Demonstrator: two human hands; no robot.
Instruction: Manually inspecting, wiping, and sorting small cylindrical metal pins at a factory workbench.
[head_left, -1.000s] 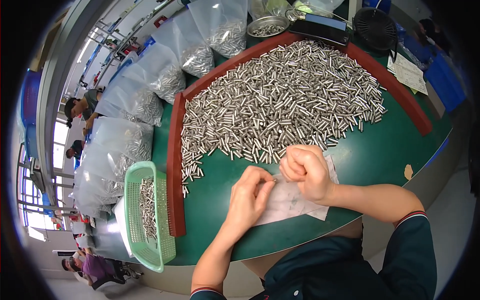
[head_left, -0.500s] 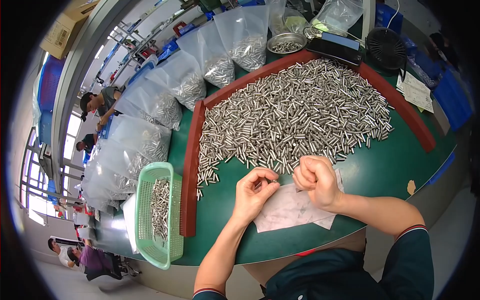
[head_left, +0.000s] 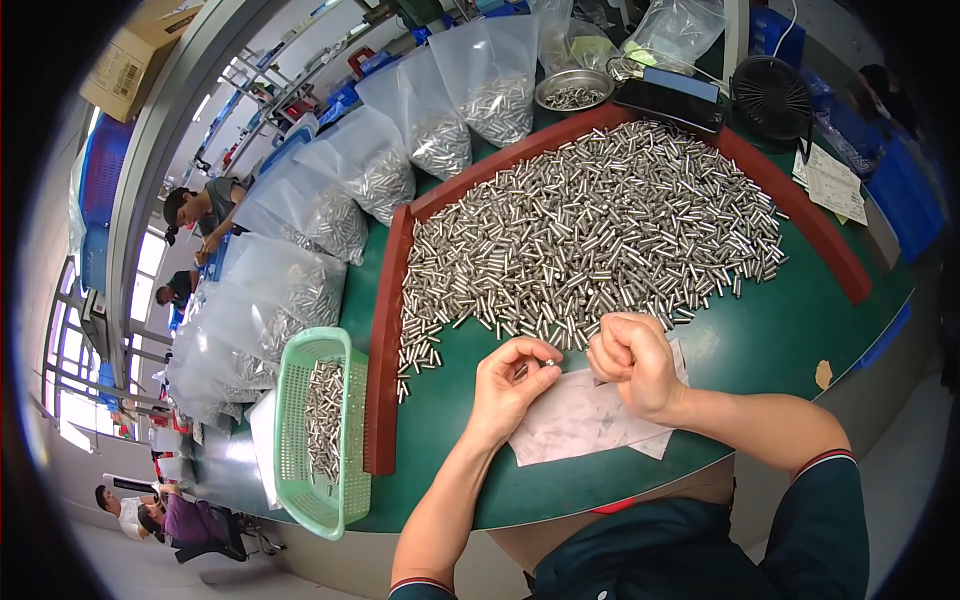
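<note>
My left hand (head_left: pixel 512 388) is closed in a pinch on a small metal pin (head_left: pixel 549 363), whose bright end shows at the fingertips. To its right, my right hand (head_left: pixel 636 362) is curled into a fist; whatever it may hold is hidden by the fingers. Both hands hover over a stained whitish cloth or paper sheet (head_left: pixel 575 418) on the green tabletop (head_left: pixel 740 385). Just beyond them spreads a large heap of short silvery metal pins (head_left: pixel 590 230). At the left a light green plastic basket (head_left: pixel 358 440) holds more pins.
Dark red rails (head_left: pixel 385 360) border the heap. Clear plastic bags of pins (head_left: pixel 385 180) line the left and back. A round metal bowl (head_left: pixel 573 78), a phone (head_left: pixel 670 100) and a black fan (head_left: pixel 772 98) stand at the back; papers (head_left: pixel 832 185) lie right. Other people work farther off.
My two hands hold nearly the same pose over the sheet. The bright end of the pin at my left fingertips shows a little more clearly. The view has shifted very slightly.
</note>
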